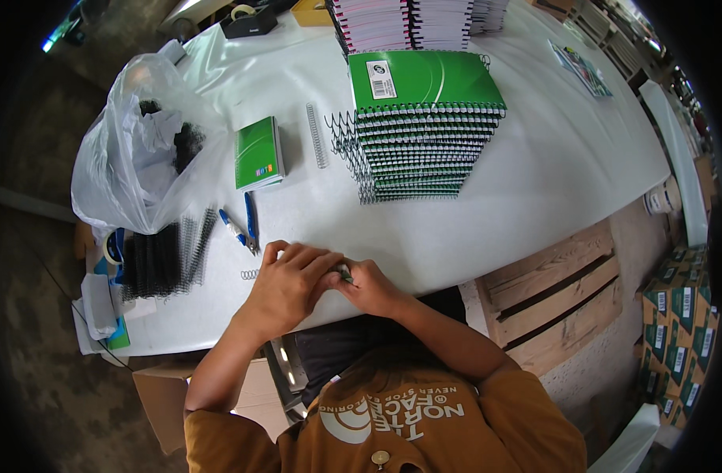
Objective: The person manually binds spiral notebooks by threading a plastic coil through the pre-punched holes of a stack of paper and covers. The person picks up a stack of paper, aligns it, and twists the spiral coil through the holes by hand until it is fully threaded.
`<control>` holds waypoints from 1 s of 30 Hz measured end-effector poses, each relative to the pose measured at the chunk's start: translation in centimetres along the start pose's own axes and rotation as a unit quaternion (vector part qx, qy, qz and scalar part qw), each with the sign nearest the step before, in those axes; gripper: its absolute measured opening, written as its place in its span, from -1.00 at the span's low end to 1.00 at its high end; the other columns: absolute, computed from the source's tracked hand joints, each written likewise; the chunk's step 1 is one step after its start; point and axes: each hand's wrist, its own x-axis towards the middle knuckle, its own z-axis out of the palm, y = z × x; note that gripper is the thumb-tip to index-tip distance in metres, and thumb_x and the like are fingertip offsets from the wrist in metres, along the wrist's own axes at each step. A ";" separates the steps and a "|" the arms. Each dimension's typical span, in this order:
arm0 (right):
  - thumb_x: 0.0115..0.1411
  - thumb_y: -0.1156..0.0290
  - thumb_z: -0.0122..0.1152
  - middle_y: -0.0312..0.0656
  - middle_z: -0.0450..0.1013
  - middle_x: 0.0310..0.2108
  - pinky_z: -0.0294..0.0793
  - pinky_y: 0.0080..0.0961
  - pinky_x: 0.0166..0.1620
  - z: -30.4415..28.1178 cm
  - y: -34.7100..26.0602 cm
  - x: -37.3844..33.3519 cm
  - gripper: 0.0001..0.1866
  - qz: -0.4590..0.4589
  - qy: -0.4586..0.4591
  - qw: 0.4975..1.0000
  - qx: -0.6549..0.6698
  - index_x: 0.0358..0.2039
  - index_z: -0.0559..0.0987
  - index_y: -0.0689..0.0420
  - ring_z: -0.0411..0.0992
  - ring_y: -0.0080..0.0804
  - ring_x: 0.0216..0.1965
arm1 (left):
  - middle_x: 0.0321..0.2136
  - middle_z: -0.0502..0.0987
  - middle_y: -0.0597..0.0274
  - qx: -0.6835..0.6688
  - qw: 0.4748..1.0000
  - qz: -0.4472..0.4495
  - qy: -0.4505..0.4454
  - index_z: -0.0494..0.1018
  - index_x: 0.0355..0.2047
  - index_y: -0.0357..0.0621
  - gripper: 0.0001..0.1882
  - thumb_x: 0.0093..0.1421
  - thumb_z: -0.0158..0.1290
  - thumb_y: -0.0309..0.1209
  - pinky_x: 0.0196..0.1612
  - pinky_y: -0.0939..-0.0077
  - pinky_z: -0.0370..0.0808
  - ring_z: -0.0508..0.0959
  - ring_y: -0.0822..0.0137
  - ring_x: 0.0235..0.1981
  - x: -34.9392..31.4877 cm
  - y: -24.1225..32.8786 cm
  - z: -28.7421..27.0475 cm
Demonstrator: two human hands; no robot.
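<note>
Near the table's front edge, my left hand [291,282] and my right hand [369,287] meet with fingers closed round a small green-edged notebook [345,274]. Most of it is hidden by the fingers. Left of my left hand, the end of a spiral binding coil [249,275] sticks out; whether it is threaded into the notebook cannot be seen. Blue-handled pliers [251,219] and a blue-and-white tool [233,227] lie just beyond my left hand. Farther back, a stack of small green notebooks [256,150] stands beside a single loose coil [317,135].
A tall stack of green spiral notebooks [428,79] stands back right, with coil ends jutting leftward. Behind it are piles of bound pages [376,24]. At left sit a clear plastic bag [100,165] and many black coils [152,260]. A wooden pallet [558,292] lies right of the table.
</note>
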 end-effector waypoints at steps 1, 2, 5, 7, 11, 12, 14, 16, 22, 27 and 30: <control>0.15 0.44 0.12 0.06 0.46 -0.52 0.39 -0.40 -0.41 -0.2 -0.5 0.1 -0.77 0.031 -0.020 0.999 -0.004 -0.20 0.45 0.27 0.47 -0.09 -0.50 | -0.41 0.48 0.34 -0.012 0.998 0.000 -0.066 0.47 -0.27 -0.06 -0.62 -0.13 0.27 -0.31 -0.16 0.36 0.23 0.47 0.29 -0.25 -0.1 -0.5 -0.6; 0.15 0.44 0.12 0.06 0.46 -0.52 0.39 -0.39 -0.41 0.0 -0.3 0.1 -0.78 0.016 -0.017 1.000 0.001 -0.21 0.45 0.27 0.48 -0.09 -0.49 | -0.40 0.48 0.34 -0.014 0.995 -0.028 -0.090 0.47 -0.24 -0.05 -0.62 -0.12 0.26 -0.30 -0.16 0.36 0.23 0.46 0.30 -0.24 0.1 -0.5 -1.0; 0.15 0.43 0.13 0.06 0.47 -0.50 0.39 -0.37 -0.38 0.2 0.3 -0.1 -0.78 -0.008 -0.009 0.999 0.032 -0.23 0.45 0.28 0.48 -0.07 -0.46 | -0.32 0.49 0.36 -0.025 0.989 -0.092 -0.110 0.47 -0.20 -0.02 -0.60 -0.09 0.23 -0.26 -0.17 0.35 0.23 0.45 0.31 -0.22 0.7 0.1 -0.7; 0.15 0.43 0.13 0.07 0.47 -0.49 0.40 -0.36 -0.36 0.1 0.2 -0.2 -0.78 0.007 -0.005 0.997 0.074 -0.23 0.45 0.28 0.49 -0.06 -0.43 | -0.32 0.48 0.36 -0.023 0.997 -0.066 -0.024 0.47 -0.21 -0.02 -0.60 -0.10 0.23 -0.27 -0.17 0.36 0.23 0.45 0.30 -0.23 0.8 1.0 -0.2; 0.16 0.45 0.11 0.06 0.47 -0.48 0.41 -0.37 -0.35 -0.1 0.6 -0.3 -0.79 -0.048 -0.010 0.999 -0.004 -0.23 0.45 0.28 0.50 -0.09 -0.42 | -0.32 0.48 0.34 -0.029 0.998 -0.022 -0.043 0.48 -0.27 -0.04 -0.72 -0.04 0.18 -0.37 -0.16 0.38 0.23 0.45 0.31 -0.22 0.5 0.8 -0.2; 0.16 0.45 0.10 0.06 0.47 -0.48 0.42 -0.38 -0.34 -0.1 0.3 -0.3 -0.79 -0.037 -0.019 0.999 -0.014 -0.22 0.45 0.27 0.50 -0.10 -0.41 | -0.32 0.48 0.34 -0.030 0.998 -0.026 -0.052 0.49 -0.28 -0.04 -0.74 -0.03 0.17 -0.39 -0.16 0.38 0.23 0.45 0.31 -0.22 0.4 0.8 -0.1; 0.17 0.45 0.09 0.04 0.48 -0.47 0.43 -0.39 -0.33 -0.2 -0.3 -0.2 -0.79 -0.011 -0.036 0.999 -0.012 -0.19 0.45 0.26 0.50 -0.11 -0.40 | -0.34 0.49 0.36 -0.013 0.998 -0.027 -0.053 0.51 -0.35 -0.05 -0.82 -0.03 0.16 -0.42 -0.17 0.40 0.23 0.45 0.32 -0.25 0.3 1.0 -0.4; 0.18 0.45 0.07 0.04 0.48 -0.44 0.43 -0.41 -0.32 -0.5 -1.2 -0.2 -0.77 0.017 -0.049 0.999 0.012 -0.16 0.44 0.25 0.50 -0.12 -0.41 | -0.35 0.50 0.36 0.020 0.996 -0.031 -0.084 0.51 -0.38 -0.05 -0.81 -0.07 0.19 -0.41 -0.17 0.42 0.23 0.45 0.34 -0.27 0.6 1.2 -1.2; 0.20 0.50 0.05 -0.06 0.47 -0.37 0.42 -0.49 -0.27 -2.5 -4.8 -0.9 -0.77 -0.104 0.043 0.991 0.072 -0.12 0.42 0.27 0.48 -0.33 -0.39 | 0.08 0.25 -0.14 0.137 0.985 -0.065 0.084 0.42 -0.05 -0.17 -0.30 -0.25 0.34 -0.22 0.11 0.25 0.15 0.30 0.04 0.07 1.7 4.5 -4.3; 0.26 0.41 -0.03 -0.10 0.31 -0.05 0.20 -0.57 0.01 -6.1 -11.8 0.5 -0.68 -0.264 0.208 0.872 0.356 -0.02 0.34 0.29 0.26 -0.47 -0.05 | 0.13 0.17 -0.01 -0.355 0.819 -0.132 0.432 -0.05 0.20 -0.36 -0.20 0.10 0.16 -0.33 0.16 0.36 0.11 0.20 0.24 0.13 5.1 7.6 -4.1; 0.31 0.29 -0.12 -0.07 0.21 0.06 0.06 -0.49 0.12 -8.4 -14.6 3.3 -0.55 -0.367 0.363 0.846 0.133 0.10 0.20 0.31 0.16 -0.40 0.07 | 0.02 0.37 0.08 -0.556 0.700 -0.021 0.447 0.23 0.07 -0.42 -0.65 0.29 -0.17 -0.52 0.12 0.46 0.21 0.32 0.37 0.07 9.2 8.4 -3.5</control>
